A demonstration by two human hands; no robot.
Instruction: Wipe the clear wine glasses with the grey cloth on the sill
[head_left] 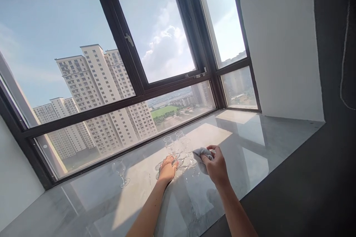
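My right hand (217, 166) is closed around a bunched grey cloth (200, 155), held just above the sill beside a group of clear stemmed glasses (182, 141). At the near left side of that group, my left hand (167, 169) has its fingers curled on a glass at low height. The fingers cover much of this glass, and its clear outline blends with those behind it. Farther left, a single stemmed glass (120, 172) stands upright by itself.
The glossy grey marble sill (239, 155) carries bright sun patches and reflections. Dark window frames (178, 96) run behind the glasses, with a handle (129, 39) on one sash. A white wall (283, 44) rises at the right. The sill's front edge slants across the lower right.
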